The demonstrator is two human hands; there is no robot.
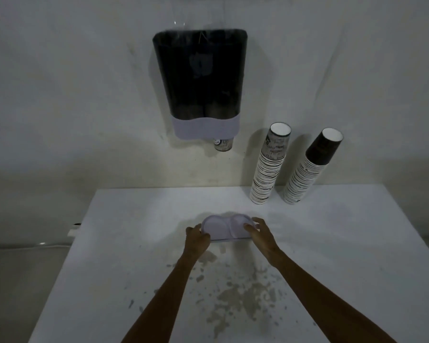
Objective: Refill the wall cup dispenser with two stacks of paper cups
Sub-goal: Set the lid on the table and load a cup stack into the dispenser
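Note:
The dark, see-through cup dispenser [200,78] hangs on the wall, its top uncovered, with a pale band along its base. One paper cup [224,144] pokes out below its right side. Its pale double-round lid [224,227] lies on the white table [332,243]. My left hand [198,238] grips the lid's left end and my right hand [259,235] its right end. Two tall stacks of paper cups lean against the wall at the table's back right: a printed stack [269,169] and a stack topped by a dark cup [310,169].
The table's near middle carries chipped, stained patches [238,293]. A white power strip with a cable [73,231] sits past the table's left edge, low by the wall.

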